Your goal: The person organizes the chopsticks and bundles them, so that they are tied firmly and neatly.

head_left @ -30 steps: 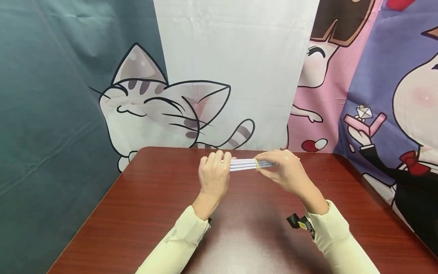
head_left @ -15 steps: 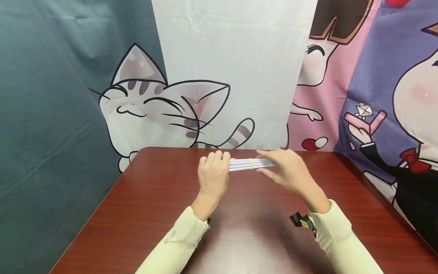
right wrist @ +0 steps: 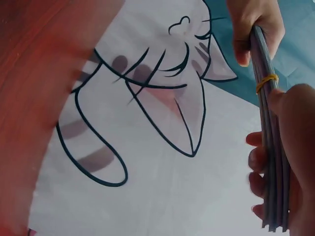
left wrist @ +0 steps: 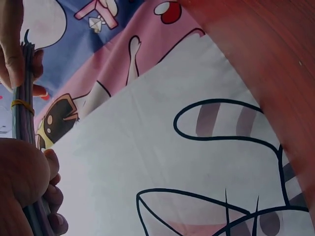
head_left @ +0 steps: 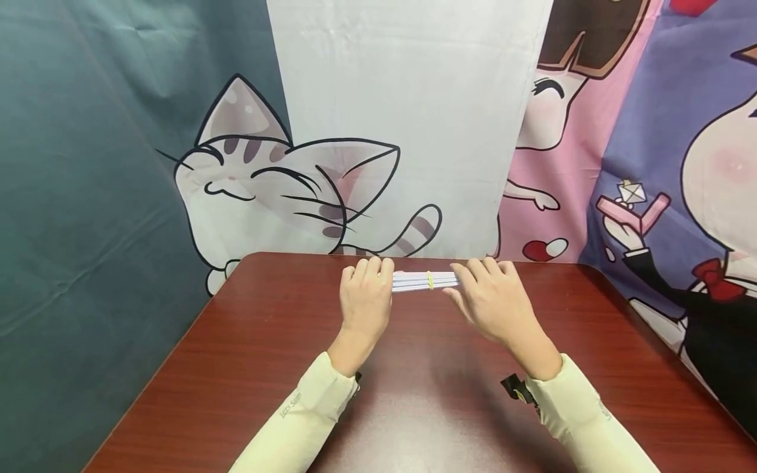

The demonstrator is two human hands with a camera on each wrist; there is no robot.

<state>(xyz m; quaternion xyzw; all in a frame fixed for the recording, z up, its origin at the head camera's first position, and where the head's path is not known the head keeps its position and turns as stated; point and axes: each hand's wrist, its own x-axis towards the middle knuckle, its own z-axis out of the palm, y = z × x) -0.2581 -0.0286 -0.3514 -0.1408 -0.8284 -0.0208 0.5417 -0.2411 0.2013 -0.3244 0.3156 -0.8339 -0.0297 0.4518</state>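
Observation:
A bundle of long, thin, pale strips (head_left: 411,282) is held level above the table in the head view; their exact kind cannot be told. Around it sits a yellow rubber band (head_left: 430,280), in the stretch between the hands. My left hand (head_left: 365,299) grips the left end, fingers curled over it. On the other side my right hand (head_left: 493,299) has its fingers wrapped round the right part. In the right wrist view, the strips' uneven ends (right wrist: 275,227) stick out past the right hand's fingers. The left end is hidden inside the left hand.
Under the hands lies a reddish-brown wooden table (head_left: 284,328) with rounded far corners. Behind it hangs a cloth backdrop (head_left: 408,85) printed with a cat and cartoon figures. A dark wrist camera (head_left: 516,387) shows at the right cuff.
The rubber band has shifted left along the bundle. My right hand's fingers loosened from around the band, then closed over the bundle farther right. My left hand has stayed nearly still.

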